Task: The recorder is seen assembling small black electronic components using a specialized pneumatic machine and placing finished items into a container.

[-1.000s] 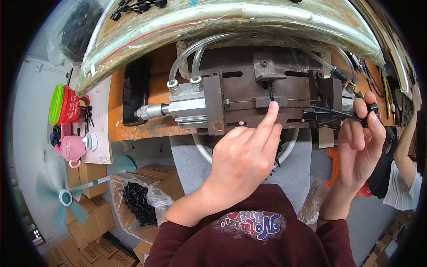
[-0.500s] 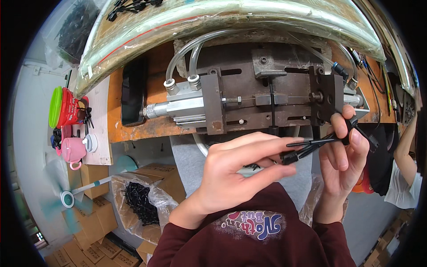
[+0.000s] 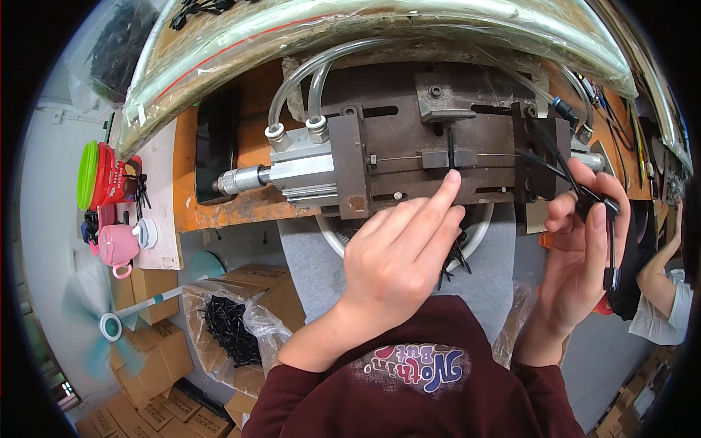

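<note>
My left hand [image 3: 398,255] reaches over the front edge of the metal fixture [image 3: 409,175], fingers stretched out. Its index fingertip touches or nearly touches the lower end of a thin black plastic rod [image 3: 450,146] that stands in the small dark block at the fixture's middle. My right hand [image 3: 580,255], at the right, holds several black plastic rods [image 3: 612,248] with jointed heads between thumb and fingers; they point different ways. More black pieces [image 3: 456,255] show just beyond my left hand's fingers, over my lap; what bears them is hidden.
Clear air hoses [image 3: 299,80] run to the silver cylinder [image 3: 303,171]. A black phone [image 3: 216,146] lies on the wooden bench. Left are a pink cup [image 3: 119,244], a fan [image 3: 109,326] and a bag of black parts [image 3: 232,328]. Another person's arm [image 3: 661,252] is at far right.
My left hand has left the black rods in my right hand and moved to the fixture's middle. My right hand has shifted slightly right. The left cylinder's threaded end has drawn back leftward.
</note>
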`<state>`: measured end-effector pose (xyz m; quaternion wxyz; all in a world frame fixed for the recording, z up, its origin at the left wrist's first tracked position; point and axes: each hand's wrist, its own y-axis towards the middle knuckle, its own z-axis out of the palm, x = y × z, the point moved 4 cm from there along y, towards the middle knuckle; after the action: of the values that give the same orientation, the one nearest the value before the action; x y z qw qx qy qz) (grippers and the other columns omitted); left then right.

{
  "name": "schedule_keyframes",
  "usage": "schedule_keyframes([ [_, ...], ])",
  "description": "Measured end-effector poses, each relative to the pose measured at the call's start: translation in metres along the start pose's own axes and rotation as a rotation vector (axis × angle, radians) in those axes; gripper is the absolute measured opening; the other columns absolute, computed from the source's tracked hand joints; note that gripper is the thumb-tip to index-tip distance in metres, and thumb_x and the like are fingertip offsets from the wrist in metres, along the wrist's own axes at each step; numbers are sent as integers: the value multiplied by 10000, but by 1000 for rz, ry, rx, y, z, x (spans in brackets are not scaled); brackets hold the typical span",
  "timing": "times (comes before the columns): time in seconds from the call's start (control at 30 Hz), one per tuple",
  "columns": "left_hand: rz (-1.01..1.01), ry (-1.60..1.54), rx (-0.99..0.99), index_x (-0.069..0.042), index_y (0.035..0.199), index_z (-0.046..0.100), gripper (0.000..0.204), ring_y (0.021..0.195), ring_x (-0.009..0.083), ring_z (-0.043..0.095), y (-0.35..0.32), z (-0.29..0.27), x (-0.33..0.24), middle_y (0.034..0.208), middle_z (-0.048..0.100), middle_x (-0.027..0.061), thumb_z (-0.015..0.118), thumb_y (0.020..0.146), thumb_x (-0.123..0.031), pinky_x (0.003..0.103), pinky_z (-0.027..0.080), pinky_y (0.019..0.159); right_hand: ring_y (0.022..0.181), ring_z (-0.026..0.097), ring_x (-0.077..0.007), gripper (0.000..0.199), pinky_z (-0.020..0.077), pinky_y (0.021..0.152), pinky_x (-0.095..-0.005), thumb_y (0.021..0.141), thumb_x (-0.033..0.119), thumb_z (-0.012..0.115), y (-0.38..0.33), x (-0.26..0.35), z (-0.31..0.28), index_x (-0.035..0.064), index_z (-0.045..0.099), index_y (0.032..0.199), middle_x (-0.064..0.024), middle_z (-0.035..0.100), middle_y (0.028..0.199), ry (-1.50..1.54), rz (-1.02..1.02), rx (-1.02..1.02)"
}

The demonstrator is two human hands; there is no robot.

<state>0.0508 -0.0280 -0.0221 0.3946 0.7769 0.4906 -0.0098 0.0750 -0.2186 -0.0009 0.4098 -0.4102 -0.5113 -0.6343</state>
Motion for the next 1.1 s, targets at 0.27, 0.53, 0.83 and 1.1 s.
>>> schedule_keyframes([
  [0.27, -38, 81, 105, -38, 913, 719, 271, 694, 168, 664, 10, -2, -4, 1163, 698, 100, 799, 659, -91, 261, 493, 625, 1115, 643, -331, 275, 562, 891, -333, 1027, 144, 448, -10, 0, 3, 13, 460, 1269, -306, 538, 1315, -132, -92, -20],
  [0.53, 9, -197, -108, -34, 999, 693, 384, 727, 185, 679, 9, -13, -16, 999, 709, 96, 851, 654, -94, 259, 529, 585, 1153, 599, -438, 255, 521, 960, -463, 993, 35, 473, -30, -9, 17, -12, 405, 1234, -359, 479, 1346, -141, -151, 103],
  [0.83, -63, -365, -64, -60, 996, 736, 351, 863, 223, 688, 5, -22, -13, 1008, 699, 93, 804, 667, 41, 296, 569, 681, 1172, 586, -446, 281, 513, 970, -461, 997, 31, 476, -38, -14, 29, -64, 422, 1256, -372, 472, 1345, -156, -231, 280],
  [1.1, 1, -3, 115, -11, 960, 690, 281, 859, 224, 685, 6, -6, -6, 1193, 671, 133, 769, 692, -36, 310, 546, 733, 1141, 614, -431, 344, 532, 944, -459, 1014, 88, 479, -35, -8, 15, -9, 397, 1334, -355, 479, 1344, -343, -321, 239],
])
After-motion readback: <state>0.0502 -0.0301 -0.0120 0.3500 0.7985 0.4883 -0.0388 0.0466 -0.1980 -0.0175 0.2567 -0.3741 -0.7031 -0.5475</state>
